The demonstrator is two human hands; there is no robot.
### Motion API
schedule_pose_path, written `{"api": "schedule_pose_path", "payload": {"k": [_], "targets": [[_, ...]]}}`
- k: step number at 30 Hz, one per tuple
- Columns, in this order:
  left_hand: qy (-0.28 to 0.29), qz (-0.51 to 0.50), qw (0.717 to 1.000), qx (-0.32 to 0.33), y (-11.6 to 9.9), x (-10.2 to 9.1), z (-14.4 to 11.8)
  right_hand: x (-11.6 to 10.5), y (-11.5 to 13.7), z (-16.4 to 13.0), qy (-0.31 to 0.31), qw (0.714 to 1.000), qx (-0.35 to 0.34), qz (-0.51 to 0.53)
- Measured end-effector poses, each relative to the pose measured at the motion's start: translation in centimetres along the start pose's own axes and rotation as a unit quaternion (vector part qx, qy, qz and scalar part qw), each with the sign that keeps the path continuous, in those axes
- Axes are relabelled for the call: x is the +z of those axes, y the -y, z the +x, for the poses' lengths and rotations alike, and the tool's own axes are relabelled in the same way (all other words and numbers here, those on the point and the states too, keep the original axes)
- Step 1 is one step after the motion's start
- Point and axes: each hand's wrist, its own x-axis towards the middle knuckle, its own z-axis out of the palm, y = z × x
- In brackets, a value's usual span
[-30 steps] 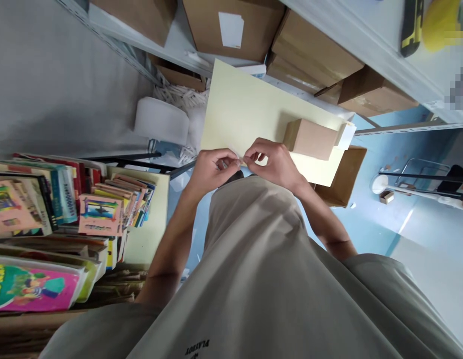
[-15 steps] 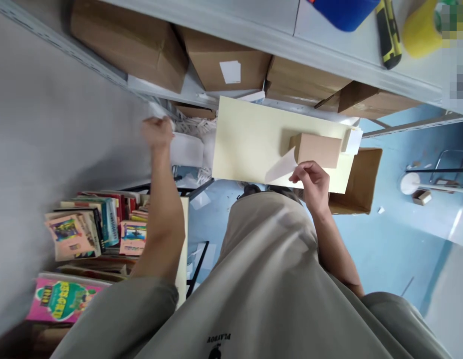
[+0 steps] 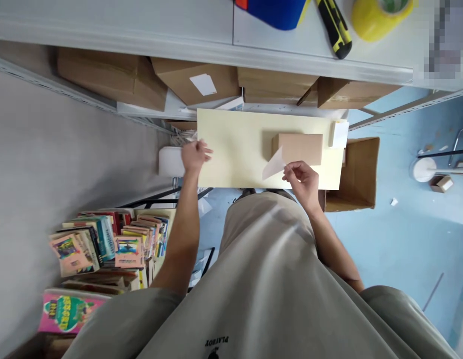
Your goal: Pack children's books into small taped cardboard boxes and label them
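Observation:
Between the thumb and fingers of my right hand (image 3: 302, 182) is a corner of a thin white sheet, perhaps a label (image 3: 273, 165). The sheet hangs in front of a closed brown cardboard box (image 3: 302, 148) on the pale yellow board (image 3: 235, 149). My left hand (image 3: 196, 155) is over the board's left edge, fingers apart and a little blurred, with nothing seen in it. On the board's right end lies a stack of white labels or cards (image 3: 339, 134).
A grey shelf above bears a yellow-black utility knife (image 3: 334, 30), yellow tape roll (image 3: 381, 19) and blue object (image 3: 278, 12). Cardboard boxes (image 3: 201, 82) line the shelf below. An open carton (image 3: 366, 174) stands right; books (image 3: 104, 239) fill the lower left. A white bin-like object (image 3: 169, 161) is left.
My left hand has come from the far left, where it was a fist, to the board's left edge, and its fingers have opened. My right hand still holds the white sheet; the view has shifted.

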Motion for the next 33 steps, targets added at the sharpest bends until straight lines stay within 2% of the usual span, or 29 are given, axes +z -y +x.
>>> {"api": "schedule_pose_path", "payload": {"k": [2, 3, 5, 7, 8, 10, 14, 17, 19, 21, 23, 25, 29, 33], "targets": [[0.002, -0.030, 0.999, -0.016, -1.1, 4.5, -4.2, -0.9, -1.0, 0.8, 0.013, 0.999, -0.034, -0.040], [0.035, -0.099, 0.994, -0.007, -1.9, 6.5, -6.4, -1.3, -1.5, 1.1, 0.020, 0.996, -0.057, -0.064], [0.109, -0.263, 0.958, 0.019, -4.2, 10.0, -10.4, -2.0, -2.4, 1.7, 0.033, 0.986, -0.114, -0.115], [0.134, -0.369, 0.919, 0.026, -6.8, 12.7, -13.5, -2.6, -3.2, 2.2, 0.041, 0.971, -0.171, -0.164], [0.128, -0.399, 0.908, 0.017, -8.1, 13.7, -14.6, -3.0, -3.6, 2.4, 0.047, 0.962, -0.194, -0.186], [0.098, -0.420, 0.902, -0.002, -10.0, 15.4, -16.0, -3.6, -4.5, 2.8, 0.071, 0.948, -0.223, -0.216], [0.037, -0.407, 0.912, -0.021, -11.4, 18.1, -16.4, -4.9, -6.0, 3.1, 0.156, 0.931, -0.225, -0.242], [-0.013, -0.413, 0.910, -0.034, -11.4, 19.5, -16.2, -6.2, -7.0, 3.4, 0.238, 0.923, -0.205, -0.222], [-0.036, -0.407, 0.912, -0.038, -11.4, 20.0, -16.2, -7.5, -7.6, 4.2, 0.272, 0.930, -0.179, -0.170], [-0.044, -0.395, 0.917, -0.037, -11.6, 20.1, -16.2, -9.0, -8.2, 5.6, 0.244, 0.953, -0.143, -0.109], [-0.040, -0.393, 0.918, -0.033, -11.9, 20.0, -16.4, -10.6, -8.9, 7.6, 0.172, 0.977, -0.103, -0.066], [-0.028, -0.396, 0.917, -0.030, -12.3, 19.8, -16.7, -11.8, -9.5, 9.5, 0.121, 0.990, -0.062, -0.040], [0.000, -0.383, 0.923, -0.030, -13.0, 19.8, -16.8, -12.7, -10.7, 11.7, 0.132, 0.991, 0.014, 0.012], [0.016, -0.374, 0.927, -0.026, -13.1, 20.2, -16.2, -12.7, -11.3, 11.8, 0.153, 0.987, 0.045, 0.033]]}}
